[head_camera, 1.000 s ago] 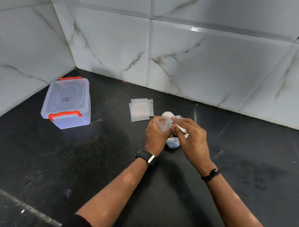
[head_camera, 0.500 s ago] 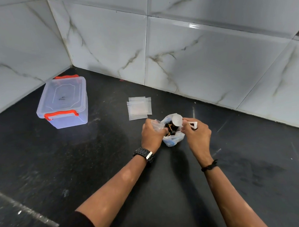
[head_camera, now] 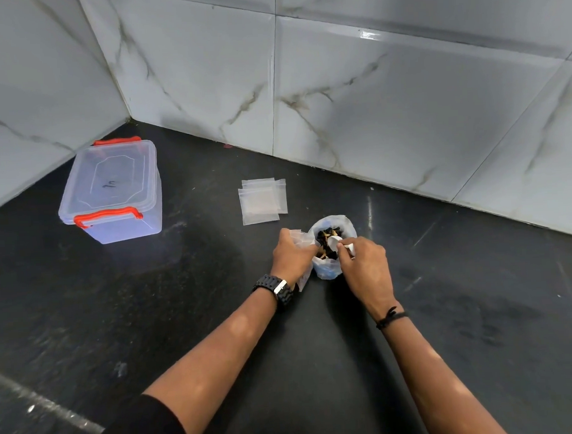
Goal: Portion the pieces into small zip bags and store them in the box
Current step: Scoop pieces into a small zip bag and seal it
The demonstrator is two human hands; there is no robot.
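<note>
A thin plastic bag [head_camera: 326, 267] stands open on the black counter, with dark and yellowish pieces [head_camera: 325, 236] inside. My right hand [head_camera: 365, 266] grips a small white scoop [head_camera: 335, 242], whose bowl dips into the pieces. My left hand [head_camera: 291, 257] holds a small clear zip bag [head_camera: 298, 237] just left of the big bag's mouth. A stack of empty zip bags [head_camera: 261, 201] lies flat behind my hands. The clear storage box [head_camera: 113, 191] with red latches sits shut at the far left.
Marble-look tiled walls [head_camera: 371, 98] close the counter at the back and left, meeting in a corner behind the box. The black counter [head_camera: 478, 307] stretches wide to the right and toward me.
My hands have dropped from over the big bag to its mouth. The scoop, held above the bag before, now dips into the pieces. The left hand still holds the small zip bag.
</note>
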